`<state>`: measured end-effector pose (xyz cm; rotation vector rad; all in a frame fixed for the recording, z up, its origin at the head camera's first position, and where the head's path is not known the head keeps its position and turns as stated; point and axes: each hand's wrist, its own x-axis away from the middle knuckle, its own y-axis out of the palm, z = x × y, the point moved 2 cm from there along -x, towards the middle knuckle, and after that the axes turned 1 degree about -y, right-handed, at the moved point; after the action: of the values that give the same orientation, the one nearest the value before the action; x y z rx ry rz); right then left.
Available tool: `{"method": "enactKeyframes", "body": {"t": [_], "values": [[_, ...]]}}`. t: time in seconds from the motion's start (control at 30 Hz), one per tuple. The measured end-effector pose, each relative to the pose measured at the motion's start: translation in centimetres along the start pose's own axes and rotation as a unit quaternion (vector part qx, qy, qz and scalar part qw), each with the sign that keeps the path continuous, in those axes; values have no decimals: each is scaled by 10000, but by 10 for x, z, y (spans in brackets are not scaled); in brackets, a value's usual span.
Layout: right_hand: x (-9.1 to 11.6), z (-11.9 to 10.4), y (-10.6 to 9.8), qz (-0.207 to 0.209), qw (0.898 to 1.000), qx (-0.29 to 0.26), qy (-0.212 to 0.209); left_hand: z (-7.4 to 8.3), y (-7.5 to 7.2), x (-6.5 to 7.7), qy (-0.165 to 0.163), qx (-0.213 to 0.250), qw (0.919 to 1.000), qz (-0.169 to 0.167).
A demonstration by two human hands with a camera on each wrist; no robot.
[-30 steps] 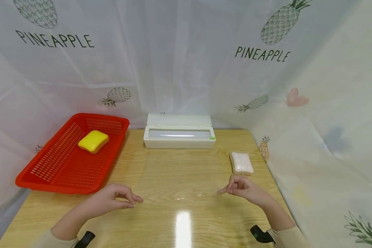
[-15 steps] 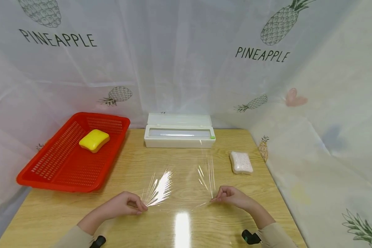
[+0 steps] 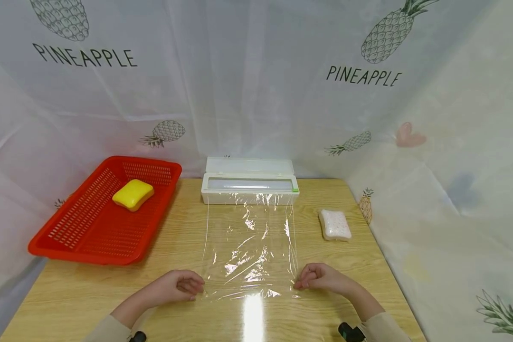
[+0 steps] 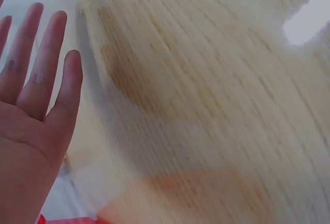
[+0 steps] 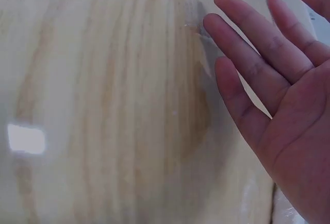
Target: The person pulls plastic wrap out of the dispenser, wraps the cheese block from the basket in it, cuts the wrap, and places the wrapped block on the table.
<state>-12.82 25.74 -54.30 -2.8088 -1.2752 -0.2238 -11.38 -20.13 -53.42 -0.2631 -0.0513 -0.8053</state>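
A sheet of clear cling film point(image 3: 250, 247) lies wrinkled and glossy on the wooden table, drawn out from the white cling film dispenser point(image 3: 248, 197). My left hand point(image 3: 175, 286) is at the near left corner of the sheet, fingertips right by its edge. At the opposite near corner is my right hand point(image 3: 322, 278), its fingertips close to the film. The left wrist view shows straight, spread fingers point(image 4: 44, 69) pinching nothing. In the right wrist view the fingers point(image 5: 247, 54) are extended too, with nothing gripped.
A red plastic basket point(image 3: 154, 228) stands at the left with a yellow pillow-shaped block point(image 3: 133, 194) inside. Right of the film sits a white, shiny-wrapped block point(image 3: 335, 224) of similar shape. The dispenser's lid point(image 3: 250, 165) stands raised against the pineapple-print curtain point(image 3: 248, 95).
Both hands moved in with the film's corners and lowered toward the table. The sheet, taut and shining half a second ago, now lies down, and the fingers have let go of it.
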Motion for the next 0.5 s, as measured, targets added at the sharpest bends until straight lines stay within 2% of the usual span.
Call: {"method": "enactKeyframes", "body": {"t": [0.1,0.23,0.33,0.5], "values": [[-6,-13,-4,-16,9995,326,-38,7,-6,1,82,-145,9999,-24],[-20,-41,-13,109,9954,947,-5,29,-23,-3,-72,-818,9966,115],[-32,-61,-17,139,9907,1355,33,48,-40,-7,-271,-1465,9886,225],[-57,-95,-20,44,9840,1779,-8,79,-73,-9,-335,-2230,9735,389]]}}
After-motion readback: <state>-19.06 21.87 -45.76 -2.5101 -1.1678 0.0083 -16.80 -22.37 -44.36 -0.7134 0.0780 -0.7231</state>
